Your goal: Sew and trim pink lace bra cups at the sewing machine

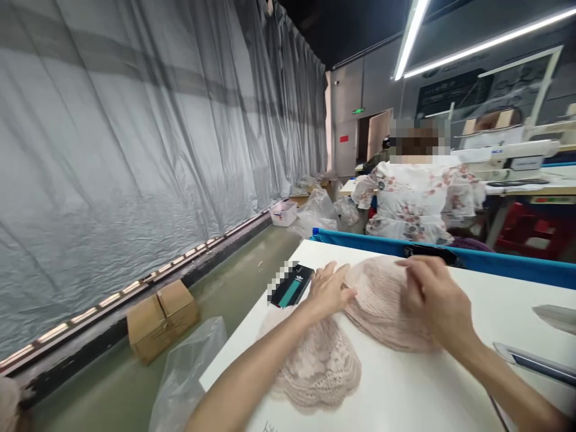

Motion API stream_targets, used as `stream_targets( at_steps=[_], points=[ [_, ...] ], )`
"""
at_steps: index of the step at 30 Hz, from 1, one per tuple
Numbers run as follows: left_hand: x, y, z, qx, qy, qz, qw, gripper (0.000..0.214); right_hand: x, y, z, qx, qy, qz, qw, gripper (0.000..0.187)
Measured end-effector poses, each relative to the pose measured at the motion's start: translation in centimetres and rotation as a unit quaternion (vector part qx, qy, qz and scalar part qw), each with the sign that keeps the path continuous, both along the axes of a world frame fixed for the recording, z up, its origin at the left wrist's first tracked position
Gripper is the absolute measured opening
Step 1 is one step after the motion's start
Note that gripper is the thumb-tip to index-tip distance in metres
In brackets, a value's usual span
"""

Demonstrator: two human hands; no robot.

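Note:
A stack of thin, pale pink-beige lace pieces (378,300) with rounded edges lies on the white tabletop (391,384). My left hand (328,291) rests at the stack's left edge, fingers stretched out and thumb touching the lace. Over the right side of the stack is my right hand (438,300), its fingers bent and blurred by motion; whether they grip lace I cannot make out. Nearer to me, partly under my left forearm, another scalloped lace piece (321,372) spreads on the table. Beside my left hand lies a dark phone (294,287) with a teal stripe.
A blue rail (508,257) runs along the table's far edge. On the right are a metal-edged tool (540,365) and a clear plastic piece (555,317). A cardboard box (162,318) and plastic bag (191,372) sit on the left floor. Ahead sits a co-worker (411,201) near sewing machines (517,157).

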State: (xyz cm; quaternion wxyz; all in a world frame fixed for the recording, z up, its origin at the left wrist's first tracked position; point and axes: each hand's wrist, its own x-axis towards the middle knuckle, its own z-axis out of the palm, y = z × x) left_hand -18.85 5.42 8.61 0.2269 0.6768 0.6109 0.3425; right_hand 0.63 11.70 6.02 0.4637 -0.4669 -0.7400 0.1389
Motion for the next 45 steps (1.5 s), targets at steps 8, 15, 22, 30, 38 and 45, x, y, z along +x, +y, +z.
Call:
stream_targets(
  at_steps=[8,15,22,30,38,45],
  points=[
    [-3.0,-10.5,-1.3,-0.063,0.071,-0.070,0.993,0.023,-3.5,-9.5,-3.8,0.068,-0.159,0.322,0.931,0.014],
    [-2.7,-11.3,-2.5,-0.016,-0.076,-0.001,0.997,0.010,-2.5,-10.4,-4.1,0.105,-0.191,0.247,0.944,0.016],
    [-5.0,-10.5,-2.5,0.006,-0.412,0.074,0.908,0.022,-4.0,-11.8,-3.9,0.172,-0.269,0.235,0.918,0.020],
    [-7.5,-11.9,-1.2,0.052,-0.650,0.073,0.755,0.034,-5.5,-12.0,-3.1,0.193,-0.274,0.233,0.913,0.040],
    [-7.4,-13.2,1.9,0.038,-0.730,0.056,0.680,0.025,-4.6,-10.6,-2.1,0.160,-0.262,0.184,0.934,0.033],
    [-5.6,-14.4,3.0,0.025,-0.739,0.064,0.670,0.019,-3.9,-11.8,-3.1,0.165,-0.290,0.229,0.915,0.026]
  ],
)
